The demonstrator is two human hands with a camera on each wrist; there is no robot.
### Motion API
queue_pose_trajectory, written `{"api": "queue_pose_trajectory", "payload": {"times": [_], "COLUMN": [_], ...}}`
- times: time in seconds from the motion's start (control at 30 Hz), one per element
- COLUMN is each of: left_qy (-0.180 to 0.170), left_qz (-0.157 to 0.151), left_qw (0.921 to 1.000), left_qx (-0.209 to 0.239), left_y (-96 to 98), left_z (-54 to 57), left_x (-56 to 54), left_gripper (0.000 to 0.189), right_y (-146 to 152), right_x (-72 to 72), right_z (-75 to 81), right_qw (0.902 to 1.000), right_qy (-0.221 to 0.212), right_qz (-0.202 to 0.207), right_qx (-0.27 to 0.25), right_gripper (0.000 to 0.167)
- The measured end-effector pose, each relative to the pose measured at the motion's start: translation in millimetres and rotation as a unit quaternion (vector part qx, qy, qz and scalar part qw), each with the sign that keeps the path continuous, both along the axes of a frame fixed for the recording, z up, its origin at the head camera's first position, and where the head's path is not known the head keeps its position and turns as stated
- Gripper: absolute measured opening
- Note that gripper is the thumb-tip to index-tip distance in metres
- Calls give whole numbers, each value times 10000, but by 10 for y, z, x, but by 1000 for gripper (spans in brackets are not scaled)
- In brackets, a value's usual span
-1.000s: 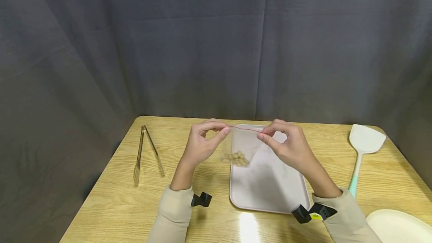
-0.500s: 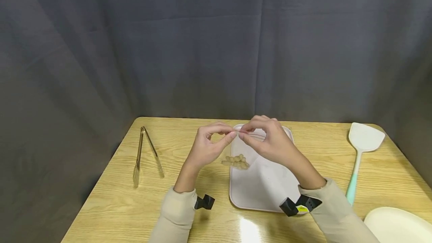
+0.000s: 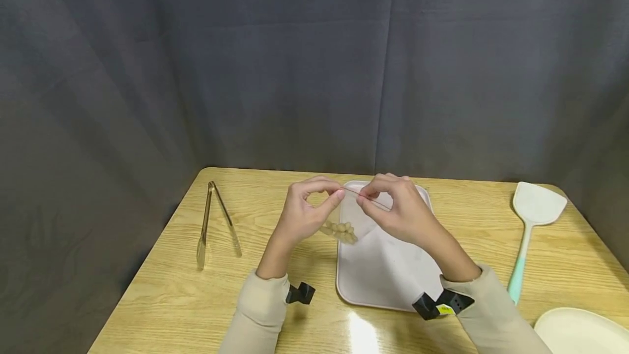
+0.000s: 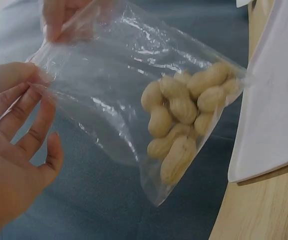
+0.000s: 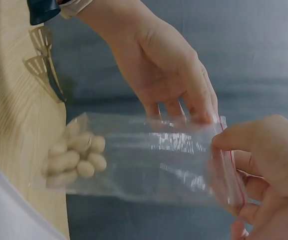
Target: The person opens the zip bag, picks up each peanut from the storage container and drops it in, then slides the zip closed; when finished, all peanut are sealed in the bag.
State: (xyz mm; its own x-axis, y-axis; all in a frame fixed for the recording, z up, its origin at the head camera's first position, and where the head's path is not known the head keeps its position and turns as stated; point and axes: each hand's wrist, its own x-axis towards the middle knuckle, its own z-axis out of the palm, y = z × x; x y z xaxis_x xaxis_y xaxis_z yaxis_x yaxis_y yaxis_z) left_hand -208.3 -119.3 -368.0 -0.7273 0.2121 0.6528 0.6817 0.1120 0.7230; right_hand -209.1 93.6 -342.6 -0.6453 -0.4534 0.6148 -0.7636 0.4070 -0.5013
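A clear zip bag (image 4: 104,65) with a red line along its mouth (image 5: 237,175) hangs between both hands, above the table. Several unshelled peanuts (image 4: 178,110) lie gathered in its bottom. My left hand (image 3: 302,212) pinches the bag's top edge near one end between thumb and index finger. A short way to the right along that same edge, my right hand (image 3: 400,209) pinches it with thumb and fingertips. In the right wrist view, the right thumb (image 5: 238,137) presses on the edge at the red strip.
Beneath the bag and right hand lies a pale rectangular tray (image 3: 373,277). Metal tongs (image 3: 205,223) rest on the table at left. On the right are a white turner (image 3: 538,204) with a mint handle and a cream plate (image 3: 585,332). A dark curtain (image 3: 295,70) stands behind.
My right hand has come leftward along the bag's mouth, close against the left hand, then shifted slightly back right. The left hand has moved a little right, still pinching the bag.
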Motion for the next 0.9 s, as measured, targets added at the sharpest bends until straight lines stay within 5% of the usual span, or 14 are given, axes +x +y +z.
{"api": "queue_pose_trajectory", "payload": {"times": [0.23,0.4,0.53,0.8,0.9], "left_qy": [-129,-167,-620,-1775,-2026], "left_qz": [228,218,-9,-208,-79], "left_qw": [9996,9996,9976,9692,9591], "left_qx": [62,97,-291,-1696,-1973], "left_y": [-67,-192,-398,-960,-1077], "left_z": [208,74,-35,51,-12], "left_x": [184,78,-12,111,82], "left_gripper": [6,7,9,8,11], "right_y": [169,230,166,-226,-390], "right_x": [22,24,-14,-23,-82], "right_z": [-139,-170,-176,-346,-468], "right_qw": [9999,9996,9997,9963,9941], "right_qy": [-91,-150,-130,-634,-827], "right_qz": [-36,-78,-82,526,508], "right_qx": [-128,-225,-198,253,485], "right_gripper": [16,14,14,11,12]}}
